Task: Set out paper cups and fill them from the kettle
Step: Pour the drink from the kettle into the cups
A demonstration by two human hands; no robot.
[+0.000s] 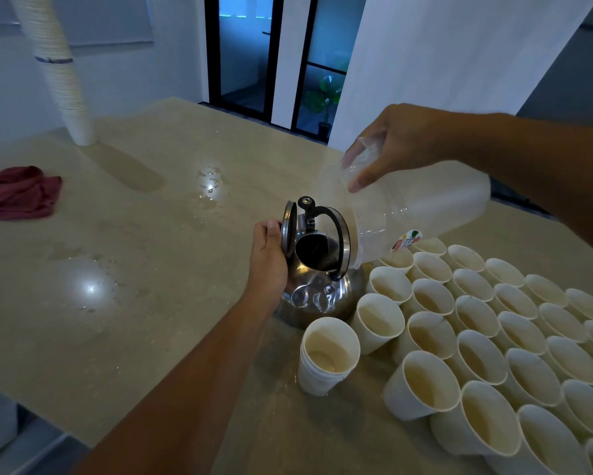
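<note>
A steel kettle stands on the beige table, its mouth uncovered under a black handle. My left hand holds the kettle's round lid upright beside the opening. My right hand grips the handle of a clear plastic jug, tipped down with its mouth at the kettle's opening. Several white paper cups stand in rows right of the kettle, with liquid visible in the near ones. A short stack of cups stands in front of the kettle.
A tall leaning stack of paper cups stands at the far left. A dark red cloth lies at the left edge. Water spots and puddles wet the tabletop. Beyond the table are dark glass doors.
</note>
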